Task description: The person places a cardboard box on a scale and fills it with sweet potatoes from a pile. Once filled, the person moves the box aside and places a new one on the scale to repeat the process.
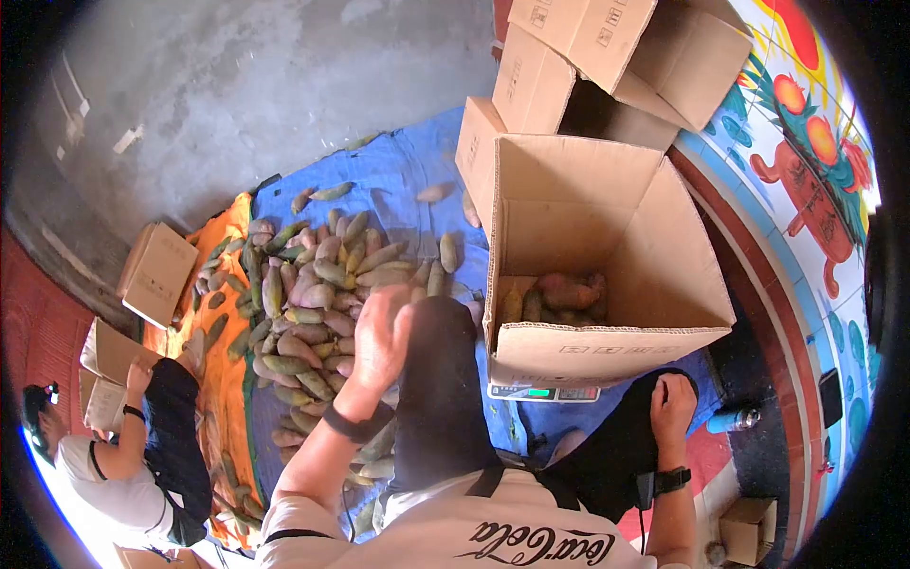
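Observation:
My left hand (377,339) hangs over a heap of elongated green and purplish fruits or tubers (308,318), just left of my bent knee. Its thumb stands apart from the fingers, which are a little blurred, and I see nothing held in it. My right hand (672,406) lies on my other knee with its fingers over the knee, holding nothing visible. Between my knees a large cardboard box (611,353) stands upright with its top open, on a digital scale (559,394) with a lit green display. Several more pieces of the produce (569,292) lie at the bottom of the box.
The heap lies on a blue tarp (417,147), bordered by an orange sheet (237,356). More cardboard boxes (536,81) stand behind the large one. Another person (123,465) sits at the left beside small boxes (106,375). A blue can or bottle (732,420) lies at the right.

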`<state>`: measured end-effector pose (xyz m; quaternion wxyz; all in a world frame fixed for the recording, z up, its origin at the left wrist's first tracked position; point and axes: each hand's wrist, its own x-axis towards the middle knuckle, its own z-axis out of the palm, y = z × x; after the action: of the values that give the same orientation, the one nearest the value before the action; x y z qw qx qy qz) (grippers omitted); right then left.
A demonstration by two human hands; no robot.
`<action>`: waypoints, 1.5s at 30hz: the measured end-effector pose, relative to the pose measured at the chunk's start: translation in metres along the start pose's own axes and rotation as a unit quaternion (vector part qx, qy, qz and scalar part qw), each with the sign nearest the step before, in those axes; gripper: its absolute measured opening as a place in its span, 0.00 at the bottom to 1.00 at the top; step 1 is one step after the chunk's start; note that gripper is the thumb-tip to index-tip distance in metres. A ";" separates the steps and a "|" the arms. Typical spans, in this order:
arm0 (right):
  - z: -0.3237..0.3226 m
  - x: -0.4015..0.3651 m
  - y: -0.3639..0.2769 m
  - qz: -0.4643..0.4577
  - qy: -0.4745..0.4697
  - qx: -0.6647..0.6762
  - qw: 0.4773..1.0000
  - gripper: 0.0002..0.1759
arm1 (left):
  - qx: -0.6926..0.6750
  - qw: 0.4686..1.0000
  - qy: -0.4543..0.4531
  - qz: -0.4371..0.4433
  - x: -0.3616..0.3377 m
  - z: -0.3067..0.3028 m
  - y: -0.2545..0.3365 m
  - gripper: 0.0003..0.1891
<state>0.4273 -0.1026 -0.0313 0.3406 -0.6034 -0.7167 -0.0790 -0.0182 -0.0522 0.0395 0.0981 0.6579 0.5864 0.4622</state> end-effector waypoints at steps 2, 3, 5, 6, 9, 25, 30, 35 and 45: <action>0.000 0.001 -0.001 0.008 -0.008 -0.003 1.000 0.04 | 0.008 0.999 0.004 -0.052 -0.011 -0.003 -0.027 0.14; 0.000 0.001 -0.002 0.007 -0.010 -0.004 1.000 0.04 | 0.041 0.997 0.008 -0.071 -0.015 -0.006 -0.035 0.13; 0.001 0.003 -0.002 0.002 -0.011 -0.010 1.000 0.04 | 0.058 0.995 0.001 -0.077 -0.026 -0.010 -0.057 0.12; 0.001 0.003 -0.002 0.001 -0.013 -0.011 1.000 0.04 | 0.075 0.994 -0.007 -0.081 -0.033 -0.011 -0.070 0.12; 0.003 0.003 -0.001 0.003 -0.026 -0.014 1.000 0.03 | 0.104 0.989 -0.032 -0.103 -0.066 -0.004 -0.132 0.11; 0.008 0.007 -0.002 -0.011 -0.049 -0.033 0.998 0.03 | 0.274 0.884 -0.338 -0.172 -0.270 0.010 -0.364 0.17; 0.009 0.008 -0.003 -0.013 -0.057 -0.040 0.997 0.03 | 0.302 0.848 -0.367 -0.233 -0.287 0.012 -0.365 0.14; 0.010 0.009 -0.004 -0.018 -0.058 -0.041 0.997 0.03 | 0.445 0.739 -0.482 -0.150 -0.290 0.016 -0.343 0.11; 0.010 0.008 -0.001 -0.013 -0.080 -0.058 0.995 0.03 | 0.423 0.738 -0.507 -0.139 -0.285 0.014 -0.326 0.12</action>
<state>0.4217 -0.0912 -0.0340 0.2457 -0.6167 -0.7440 -0.0762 -0.1975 -0.1967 -0.3276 0.1558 0.6800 0.6699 -0.2542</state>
